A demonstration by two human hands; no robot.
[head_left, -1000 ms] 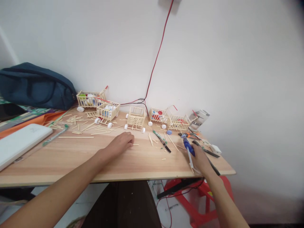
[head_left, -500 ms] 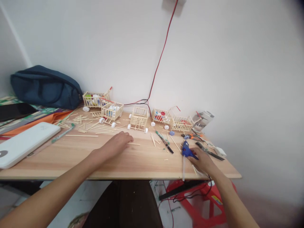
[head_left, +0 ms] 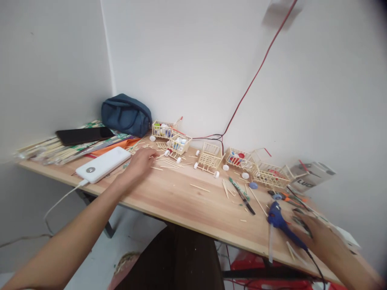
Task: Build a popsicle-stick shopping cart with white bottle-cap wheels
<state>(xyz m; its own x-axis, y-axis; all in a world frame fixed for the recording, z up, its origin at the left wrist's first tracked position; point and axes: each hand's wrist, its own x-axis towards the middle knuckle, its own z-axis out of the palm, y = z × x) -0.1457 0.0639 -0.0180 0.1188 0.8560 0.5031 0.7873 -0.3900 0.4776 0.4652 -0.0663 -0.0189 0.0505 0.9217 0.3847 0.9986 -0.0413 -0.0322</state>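
Note:
My left hand (head_left: 137,163) reaches out over the wooden table (head_left: 187,201), its fingers stretched toward loose thin sticks (head_left: 169,164) just right of a white power bank (head_left: 102,164). Nothing shows in it. My right hand (head_left: 320,237), somewhat blurred, lies low at the table's right end with its fingers spread beside the handle of a blue glue gun (head_left: 279,221). The gun rests on the table, and a pale glue stick (head_left: 270,245) juts from its back.
Several small stick-built carts with white wheels line the wall, such as an empty one (head_left: 210,155). A blue bag (head_left: 126,114), black phone (head_left: 83,135), pens (head_left: 242,193), orange pliers (head_left: 287,197) and a carton (head_left: 311,177) lie about. A red wire (head_left: 250,84) runs up the wall.
The view has swung left. My left hand moved left along the table toward the stick pile and power bank. My right hand has come off the glue gun, which now lies flat.

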